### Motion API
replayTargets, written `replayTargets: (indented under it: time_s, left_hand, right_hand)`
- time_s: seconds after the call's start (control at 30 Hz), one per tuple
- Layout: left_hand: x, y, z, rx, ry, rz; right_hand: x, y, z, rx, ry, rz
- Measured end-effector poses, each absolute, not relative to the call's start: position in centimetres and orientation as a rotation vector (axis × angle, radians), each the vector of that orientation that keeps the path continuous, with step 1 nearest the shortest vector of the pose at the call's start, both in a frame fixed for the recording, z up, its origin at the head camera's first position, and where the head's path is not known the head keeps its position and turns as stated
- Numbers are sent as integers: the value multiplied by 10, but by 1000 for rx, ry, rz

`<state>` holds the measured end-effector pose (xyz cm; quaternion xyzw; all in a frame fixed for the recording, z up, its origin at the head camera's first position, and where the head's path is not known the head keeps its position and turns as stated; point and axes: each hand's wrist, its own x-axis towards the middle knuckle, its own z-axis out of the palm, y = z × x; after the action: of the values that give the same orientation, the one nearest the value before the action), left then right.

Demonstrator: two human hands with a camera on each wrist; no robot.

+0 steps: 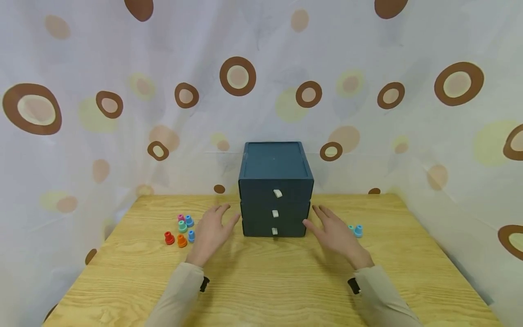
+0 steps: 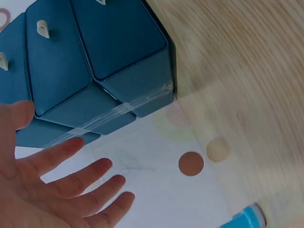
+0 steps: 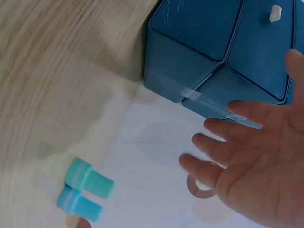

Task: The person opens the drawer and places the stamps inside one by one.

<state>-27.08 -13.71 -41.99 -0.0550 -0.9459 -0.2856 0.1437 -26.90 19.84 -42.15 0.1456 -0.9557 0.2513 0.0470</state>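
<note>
A dark blue drawer unit (image 1: 274, 161) with three stacked drawers stands at the back of the wooden table, each drawer closed and fitted with a small white pull tab (image 1: 278, 193). Just left of it, my left hand (image 1: 212, 235) reaches forward with fingers spread, holding nothing. On the other side my right hand (image 1: 337, 234) mirrors it, its palm facing the unit and its fingers extended. Clear tape (image 2: 114, 112) runs along the unit's side in the left wrist view. Both wrist views show the palms beside the unit's walls.
Left of my left hand lie several small coloured pegs, among them a red peg (image 1: 169, 238) and an orange peg (image 1: 181, 240). Beyond my right hand are a blue peg (image 1: 358, 231) and a green peg (image 3: 90, 178). A patterned curtain (image 1: 261, 113) hangs behind the table.
</note>
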Motion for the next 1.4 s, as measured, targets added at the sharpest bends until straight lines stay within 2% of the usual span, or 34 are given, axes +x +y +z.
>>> replayTargets:
  time_s: [0.3, 0.67, 0.87, 1.13, 1.4]
  left_hand:
    - [-276, -136, -420, -135, -2465, -1289]
    - [-283, -120, -426, -311, -2155, -1650]
    - [-285, -104, -423, -359, -2095, -1695]
    - [-267, -80, -401, -504, -2062, -1739]
    - [-268, -69, -394, -550, -2007, -1775]
  right_hand:
    - [-280, 195, -421, 395, -2726, 1348]
    - [-296, 184, -403, 345, -2335, 1925]
    - [-311, 184, -386, 374, -2223, 2026]
    - [-328, 189, -369, 431, -2175, 2096]
    - [-332, 189, -355, 427, -2212, 2165]
